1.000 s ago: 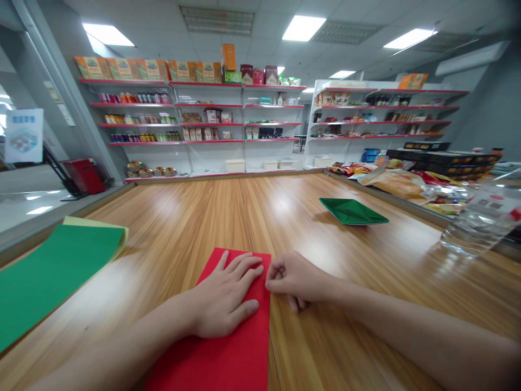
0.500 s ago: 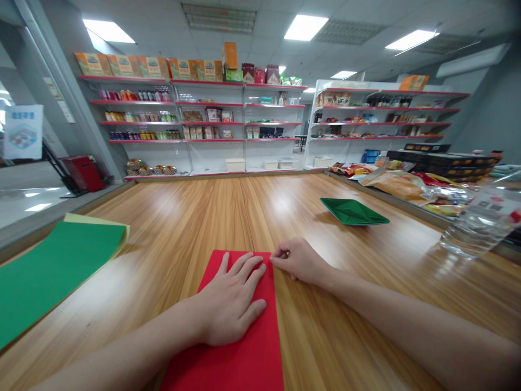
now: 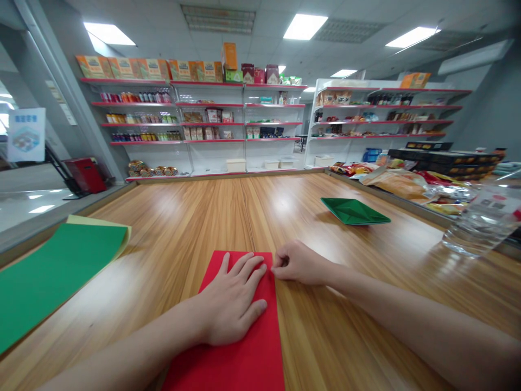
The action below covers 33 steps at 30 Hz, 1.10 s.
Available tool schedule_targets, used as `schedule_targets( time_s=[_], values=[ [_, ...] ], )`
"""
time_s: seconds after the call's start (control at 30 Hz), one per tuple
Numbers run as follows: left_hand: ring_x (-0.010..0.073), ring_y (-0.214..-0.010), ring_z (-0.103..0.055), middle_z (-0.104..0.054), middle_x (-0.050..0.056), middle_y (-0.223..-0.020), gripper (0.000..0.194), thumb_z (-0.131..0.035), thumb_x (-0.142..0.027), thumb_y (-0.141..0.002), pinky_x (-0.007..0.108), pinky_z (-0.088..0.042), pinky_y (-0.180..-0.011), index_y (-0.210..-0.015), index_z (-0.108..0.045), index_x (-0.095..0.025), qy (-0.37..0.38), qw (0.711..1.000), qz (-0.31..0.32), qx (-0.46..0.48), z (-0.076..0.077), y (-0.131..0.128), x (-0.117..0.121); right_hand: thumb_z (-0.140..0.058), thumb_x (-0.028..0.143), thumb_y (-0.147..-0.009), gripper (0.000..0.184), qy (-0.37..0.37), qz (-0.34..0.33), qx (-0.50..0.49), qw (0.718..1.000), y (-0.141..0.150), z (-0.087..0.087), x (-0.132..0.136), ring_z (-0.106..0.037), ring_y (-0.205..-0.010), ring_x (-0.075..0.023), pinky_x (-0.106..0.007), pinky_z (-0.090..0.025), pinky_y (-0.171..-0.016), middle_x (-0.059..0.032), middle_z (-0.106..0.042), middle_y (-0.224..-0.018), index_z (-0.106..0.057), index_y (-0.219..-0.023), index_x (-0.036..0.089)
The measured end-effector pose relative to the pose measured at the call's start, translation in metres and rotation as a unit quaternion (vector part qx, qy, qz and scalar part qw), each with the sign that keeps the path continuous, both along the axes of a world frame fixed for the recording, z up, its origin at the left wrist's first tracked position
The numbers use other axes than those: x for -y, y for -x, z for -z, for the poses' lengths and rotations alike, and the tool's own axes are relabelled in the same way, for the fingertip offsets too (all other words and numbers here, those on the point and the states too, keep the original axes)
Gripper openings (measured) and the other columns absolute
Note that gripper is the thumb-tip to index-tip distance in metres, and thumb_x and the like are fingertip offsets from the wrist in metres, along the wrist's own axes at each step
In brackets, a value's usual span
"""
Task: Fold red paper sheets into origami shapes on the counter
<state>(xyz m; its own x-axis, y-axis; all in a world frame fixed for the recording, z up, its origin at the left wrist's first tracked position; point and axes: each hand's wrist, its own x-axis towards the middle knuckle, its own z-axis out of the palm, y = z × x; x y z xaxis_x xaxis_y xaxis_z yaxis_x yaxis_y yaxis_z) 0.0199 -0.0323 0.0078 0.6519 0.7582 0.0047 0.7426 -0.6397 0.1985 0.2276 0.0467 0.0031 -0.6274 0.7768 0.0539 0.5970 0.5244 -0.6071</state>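
A sheet of red paper [image 3: 260, 358], long and narrow with a straight right edge that looks like a fold, lies on the wooden table in front of me. Flat across its upper part rests my left hand [image 3: 232, 304], open, with the fingers spread. My right hand [image 3: 299, 263] is curled closed on the table, its fingertips touching the paper's right edge near the top corner. I see nothing held in it. To the left lies a stack of green paper [image 3: 61, 271] with a pale yellow sheet showing beneath. A folded green paper piece [image 3: 355, 210] sits farther back on the right.
At the right stands a clear plastic bottle [image 3: 478, 228]. Behind it are snack bags [image 3: 401, 184] and black boxes [image 3: 443, 163] past the table's raised rim. Store shelves [image 3: 211, 122] with goods line the far side. A red box [image 3: 84, 175] stands on the left.
My right hand has curled more tightly and shifted slightly down along the red paper's right edge. My left hand stays flat on the paper.
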Motion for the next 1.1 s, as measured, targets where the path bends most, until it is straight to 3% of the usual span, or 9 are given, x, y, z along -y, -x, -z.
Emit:
schedule_targets(
  time_s=[0.6, 1.1],
  values=[
    [0.0355, -0.138, -0.017, -0.029, 0.017, -0.148, 0.060, -0.024, -0.049, -0.095, 0.064, -0.013, -0.107, -0.143, -0.028, -0.014, 0.002, 1.000, -0.007, -0.002, -0.002, -0.002, 0.001, -0.053, 0.016, -0.062, 0.009, 0.011, -0.085, 0.012, 0.996, -0.001, -0.003, 0.012, -0.040, -0.046, -0.0057, -0.016, -0.027, -0.041, 0.0040, -0.051, -0.050, -0.057, -0.055, 0.013],
    [0.0358, -0.138, -0.015, -0.027, 0.017, -0.149, 0.063, -0.022, -0.051, -0.094, 0.064, -0.013, -0.107, -0.144, -0.026, -0.013, 0.001, 1.000, -0.009, -0.010, 0.000, -0.001, 0.001, -0.057, 0.014, -0.062, 0.007, 0.053, -0.117, 0.028, 0.991, -0.004, -0.006, 0.026, -0.046, -0.046, -0.0062, -0.015, -0.030, -0.042, 0.0031, -0.055, -0.051, -0.063, -0.058, 0.012]
  ],
)
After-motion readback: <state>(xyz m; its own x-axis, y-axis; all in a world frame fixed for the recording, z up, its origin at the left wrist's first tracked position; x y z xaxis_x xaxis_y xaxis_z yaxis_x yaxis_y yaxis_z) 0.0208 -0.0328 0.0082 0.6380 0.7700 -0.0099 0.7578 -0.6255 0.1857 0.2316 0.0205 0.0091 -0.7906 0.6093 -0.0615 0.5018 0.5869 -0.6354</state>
